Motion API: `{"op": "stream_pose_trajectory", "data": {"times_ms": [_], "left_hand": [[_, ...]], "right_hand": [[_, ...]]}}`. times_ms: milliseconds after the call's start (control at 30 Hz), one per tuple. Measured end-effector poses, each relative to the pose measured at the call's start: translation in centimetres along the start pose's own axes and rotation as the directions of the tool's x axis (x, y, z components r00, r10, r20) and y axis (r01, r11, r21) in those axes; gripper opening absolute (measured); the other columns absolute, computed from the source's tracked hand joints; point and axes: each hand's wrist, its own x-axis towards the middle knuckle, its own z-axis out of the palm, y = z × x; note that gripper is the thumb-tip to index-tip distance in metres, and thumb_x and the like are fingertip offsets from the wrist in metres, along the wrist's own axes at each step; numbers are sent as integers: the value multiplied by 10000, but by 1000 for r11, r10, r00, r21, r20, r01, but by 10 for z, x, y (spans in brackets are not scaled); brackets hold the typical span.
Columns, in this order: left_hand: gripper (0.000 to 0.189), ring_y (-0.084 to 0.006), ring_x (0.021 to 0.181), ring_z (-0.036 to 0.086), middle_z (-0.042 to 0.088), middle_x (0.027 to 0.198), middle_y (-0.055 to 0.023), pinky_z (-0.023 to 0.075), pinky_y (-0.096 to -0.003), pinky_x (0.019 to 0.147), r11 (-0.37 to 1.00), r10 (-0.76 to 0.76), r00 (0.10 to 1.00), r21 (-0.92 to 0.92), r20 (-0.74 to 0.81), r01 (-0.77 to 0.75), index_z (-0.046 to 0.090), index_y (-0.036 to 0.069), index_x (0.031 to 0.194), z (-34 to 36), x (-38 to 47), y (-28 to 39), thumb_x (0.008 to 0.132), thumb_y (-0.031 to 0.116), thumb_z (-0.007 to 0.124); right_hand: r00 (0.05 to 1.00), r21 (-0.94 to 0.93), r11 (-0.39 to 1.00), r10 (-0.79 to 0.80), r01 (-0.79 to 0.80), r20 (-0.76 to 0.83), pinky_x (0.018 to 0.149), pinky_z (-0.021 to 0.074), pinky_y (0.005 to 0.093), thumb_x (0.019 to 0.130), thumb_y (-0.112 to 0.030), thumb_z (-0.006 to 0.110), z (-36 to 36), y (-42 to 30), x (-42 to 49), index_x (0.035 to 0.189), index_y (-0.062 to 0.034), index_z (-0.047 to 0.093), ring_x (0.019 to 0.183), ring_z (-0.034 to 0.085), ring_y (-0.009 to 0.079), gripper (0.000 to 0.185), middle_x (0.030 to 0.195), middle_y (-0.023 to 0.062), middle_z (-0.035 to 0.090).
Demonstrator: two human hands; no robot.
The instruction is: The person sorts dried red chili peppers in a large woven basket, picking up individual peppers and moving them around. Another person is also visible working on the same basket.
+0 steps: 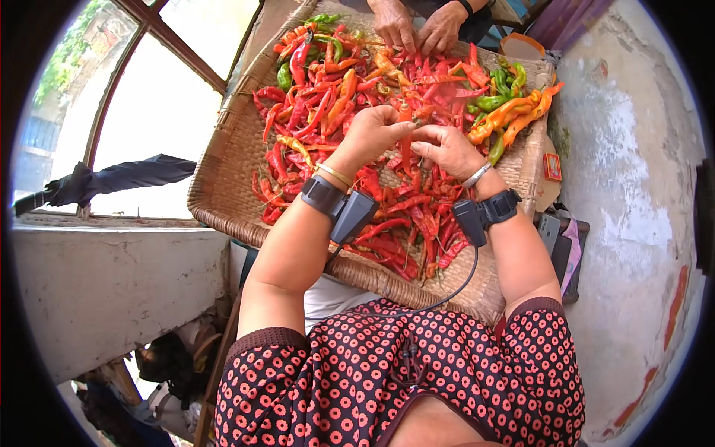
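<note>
Above the middle of a wide woven basket tray (223, 162), my left hand (371, 134) pinches an orange-red chili pepper (406, 148) that hangs tip down. My right hand (453, 152) meets it from the other side, its thumb and forefinger at the same pepper near the left thumb. The fingers partly cover the pepper's upper half. Beneath and around both hands lies a thick spread of red chili peppers (318, 117), many wrinkled. Green peppers (491, 103) and long orange peppers (511, 117) are grouped at the tray's right side.
Another person's hands (416, 28) work among peppers at the tray's far edge. A folded dark umbrella (123, 176) leans by the window at left. A peeling wall (620, 167) rises at right, near a small red box (552, 167) and a phone (548, 232).
</note>
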Motion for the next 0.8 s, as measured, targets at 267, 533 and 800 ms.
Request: {"op": "stream_pose_trajectory", "data": {"times_ms": [267,533,800], "left_hand": [[227,-321,691,601,624,739,-140,467,-404,621,673,88,979,714,184,-194,663,82,794,-8,-15,4,774,304,619],[210,-297,732,611,623,713,-106,484,-403,641,359,-132,909,873,396,-328,667,110,790,-14,-31,2,656,272,672],[178,-297,721,617,632,718,-101,492,-396,639,292,-155,905,894,396,-341,676,117,764,-18,-35,-5,628,231,676]], "right_hand": [[944,-85,953,301,-292,135,495,434,229,829,-205,619,-6,-1,4,871,-15,635,528,535,75,195,713,25,624],[910,-334,940,-194,65,-368,657,497,253,817,-122,601,-17,18,16,1220,-34,484,711,605,130,429,1098,108,564],[929,-768,630,-203,-117,-309,758,484,402,721,-115,646,-2,45,15,1183,-132,470,884,582,313,495,1114,121,496]]}}
